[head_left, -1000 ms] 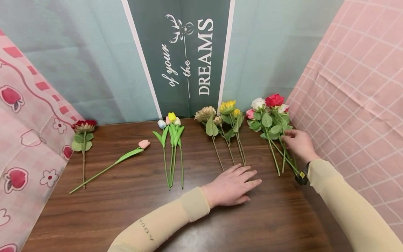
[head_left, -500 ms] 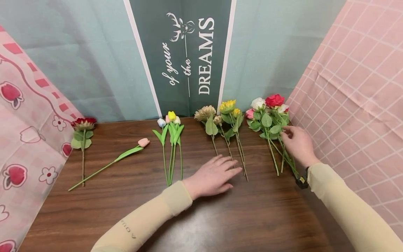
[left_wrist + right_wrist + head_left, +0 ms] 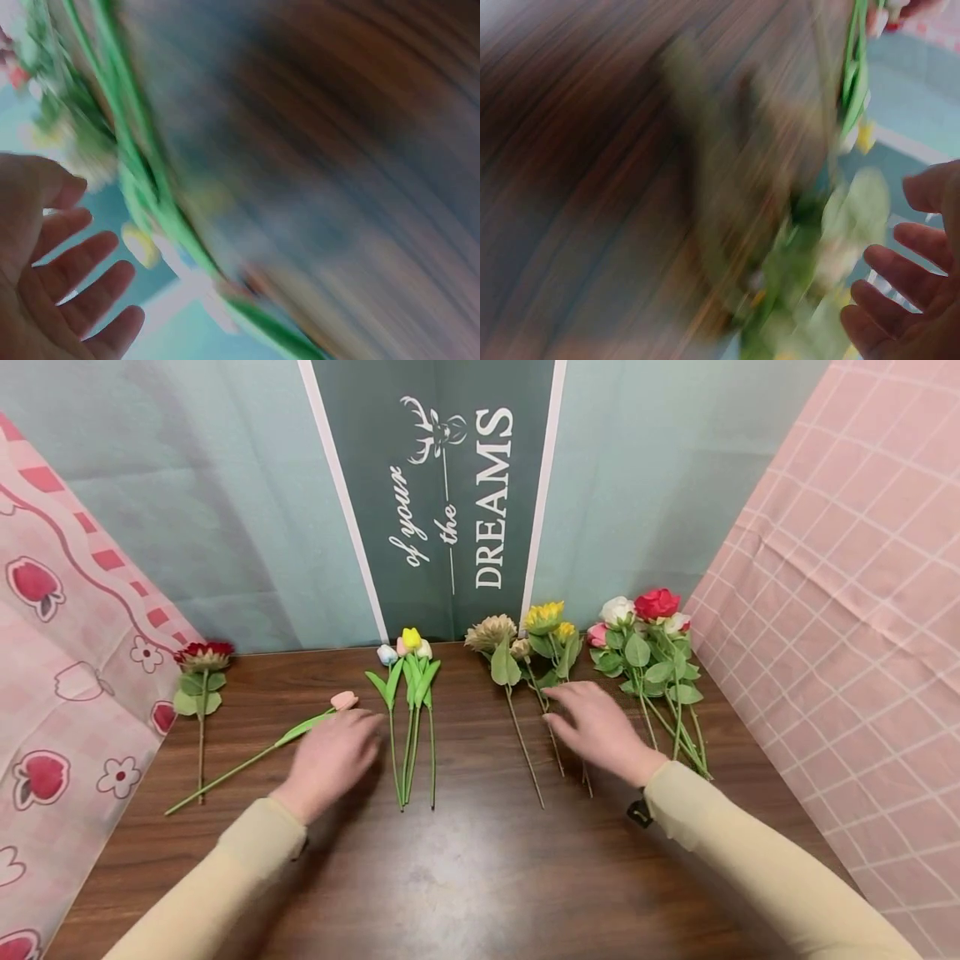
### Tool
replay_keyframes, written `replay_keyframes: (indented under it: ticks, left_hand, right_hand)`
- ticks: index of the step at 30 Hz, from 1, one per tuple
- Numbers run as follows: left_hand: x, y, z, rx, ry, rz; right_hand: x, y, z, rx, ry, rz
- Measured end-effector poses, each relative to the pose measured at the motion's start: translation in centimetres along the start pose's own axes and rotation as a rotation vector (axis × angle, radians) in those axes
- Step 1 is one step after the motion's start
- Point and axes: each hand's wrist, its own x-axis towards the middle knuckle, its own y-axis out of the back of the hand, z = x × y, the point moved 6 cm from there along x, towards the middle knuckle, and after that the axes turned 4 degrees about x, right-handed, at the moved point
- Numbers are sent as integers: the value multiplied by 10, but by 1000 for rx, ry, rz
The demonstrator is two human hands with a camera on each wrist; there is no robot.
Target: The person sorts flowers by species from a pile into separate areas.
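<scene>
My left hand (image 3: 333, 762) is over the table beside a single pink tulip (image 3: 344, 700), partly covering its leaf. To its right lies a small bunch of tulips (image 3: 410, 681) with yellow, white, pink and blue heads. In the left wrist view its fingers are spread and hold nothing. My right hand (image 3: 600, 727) hovers over the stems of yellow sunflowers (image 3: 543, 617), hiding part of them. The right wrist view, blurred, has its fingers (image 3: 904, 271) parted with nothing between them. Beige flowers (image 3: 491, 633) lie just left of the sunflowers.
At the right back lies a group of roses, red (image 3: 657, 603), white (image 3: 617, 610) and pink. A dark red flower (image 3: 204, 656) lies at the far left, its stem crossed by the pink tulip's stem. Patterned cloths (image 3: 810, 635) wall in the brown wooden table (image 3: 450, 877).
My left hand has moved left, from the sunflower stems to the pink tulip. My right hand has left the roses and moved left over the sunflower stems. The flowers look unmoved.
</scene>
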Motion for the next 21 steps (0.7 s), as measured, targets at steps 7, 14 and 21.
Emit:
replay_keyframes:
  ticks: [7,14,21]
  left_hand:
    - [-62,22,-95,72,213,-5]
    - [-112,26,-136,84,327,-137]
    - [-130,32,-141,98,312,-140]
  right_hand:
    - [27,-44,-77,-7,163,-145]
    - [50,-92,-152,-43,303,-311]
    - [65,-122,-202,-81,382,-329]
